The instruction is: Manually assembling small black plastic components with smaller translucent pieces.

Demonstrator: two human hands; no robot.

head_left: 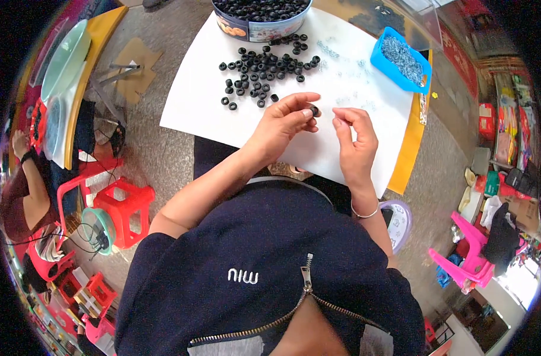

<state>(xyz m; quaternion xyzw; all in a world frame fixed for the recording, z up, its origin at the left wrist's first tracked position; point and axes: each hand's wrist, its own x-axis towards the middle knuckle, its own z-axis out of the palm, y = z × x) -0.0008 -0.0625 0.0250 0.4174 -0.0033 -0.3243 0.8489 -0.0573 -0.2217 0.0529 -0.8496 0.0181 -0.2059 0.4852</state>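
Note:
My left hand (285,121) pinches a small black rubber ring (313,111) between thumb and fingertips above the white sheet (193,95). My right hand (356,139) is close beside it, fingers curled and pinched together; whether it holds a small metal part is too small to tell. Several loose black rings (261,71) lie scattered on the sheet just beyond my left hand. Small silvery metal parts (347,77) are strewn on the sheet past my right hand.
A round tin (261,26) full of black rings stands at the far edge. A blue tray (401,59) of metal parts sits far right. Red stools (125,210) and a seated person (21,190) are at left, a pink chair (469,255) at right.

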